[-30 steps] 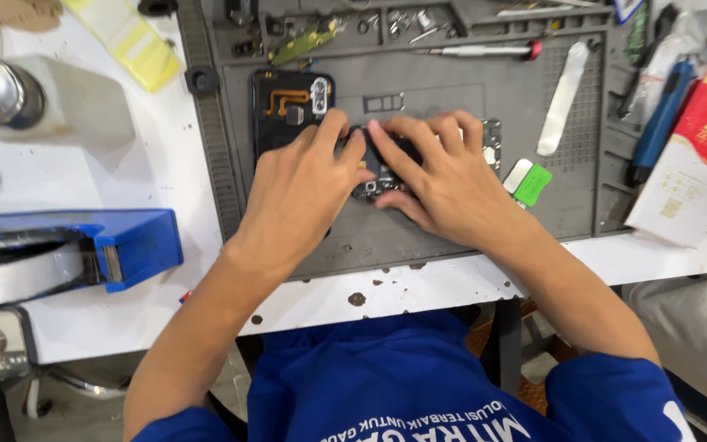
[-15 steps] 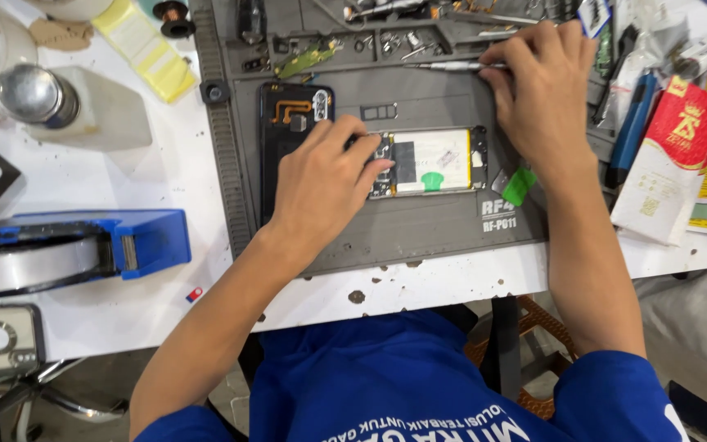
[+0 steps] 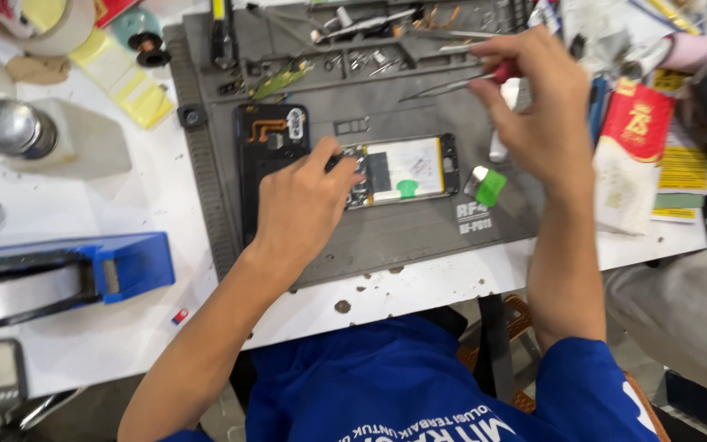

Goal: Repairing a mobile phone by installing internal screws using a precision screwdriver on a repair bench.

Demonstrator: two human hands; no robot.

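Observation:
An opened phone (image 3: 407,169) with a pale battery and a green tab lies flat on the grey work mat (image 3: 419,237). My left hand (image 3: 304,200) presses on the phone's left end, fingers spread over it. Beside that hand lies the black back cover (image 3: 267,139) with an orange flex strip. My right hand (image 3: 533,106) is raised above the mat's upper right and grips a pair of metal tweezers (image 3: 439,86), their tips pointing left. A small silver and green part (image 3: 484,185) sits just right of the phone.
Loose tools and screws fill the mat's top tray (image 3: 353,33). A blue tape dispenser (image 3: 67,274) stands at the left, a metal-capped white bottle (image 3: 42,135) above it. Yellow sticky pads (image 3: 124,78), a red packet (image 3: 632,155) and papers crowd the right side.
My right hand left the phone, reached to the tool tray at the upper right and now holds tweezers lifted off it. The left hand stayed on the phone's left end.

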